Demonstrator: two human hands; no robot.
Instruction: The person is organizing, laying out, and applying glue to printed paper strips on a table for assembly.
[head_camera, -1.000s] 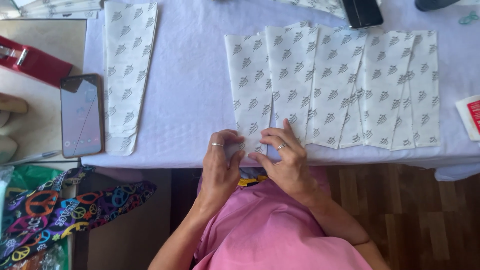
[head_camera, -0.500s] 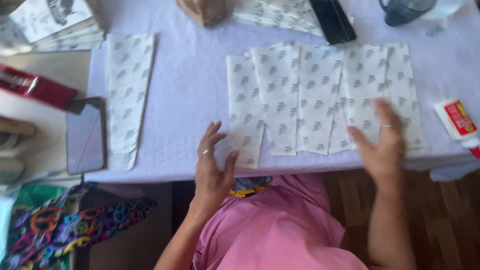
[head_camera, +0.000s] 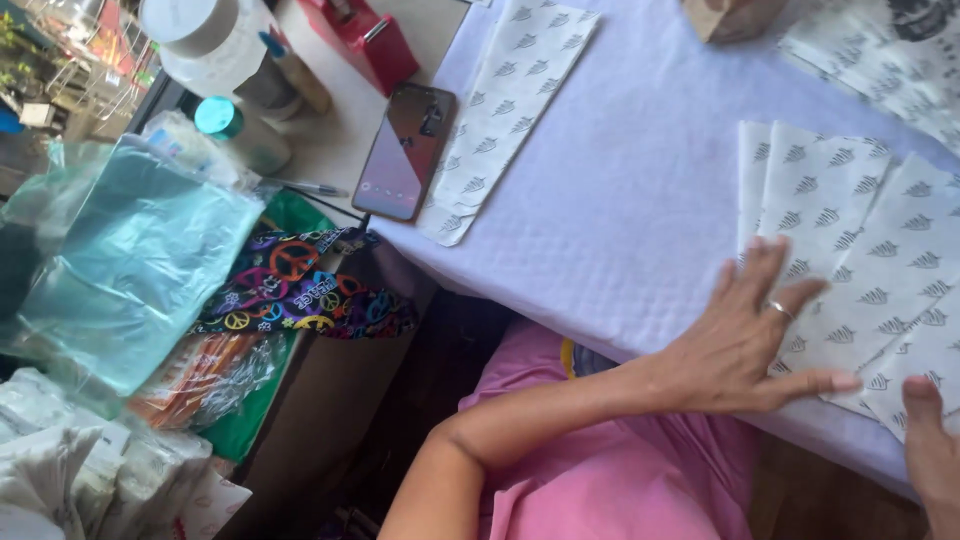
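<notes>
In the head view, the left hand (head_camera: 745, 335) is spread flat on the fanned patterned paper sheets (head_camera: 850, 250) at the near table edge (head_camera: 620, 300). Only the right hand's (head_camera: 930, 440) fingertip is seen, so its state cannot be told. The overlapped sheets could be skewed or pushed over the edge if the flat palm were dragged sideways.

Left hand (head_camera: 745, 345) flat on overlapped paper sheets (head_camera: 860, 260) on tablecloth (head_camera: 630, 200); phone (head_camera: 405, 152) far left.

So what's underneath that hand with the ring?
The left hand lies flat on the overlapping printed paper sheets, which rest on a pale lilac tablecloth. The part of the sheets beneath the palm is covered, so it can't be seen.
</notes>
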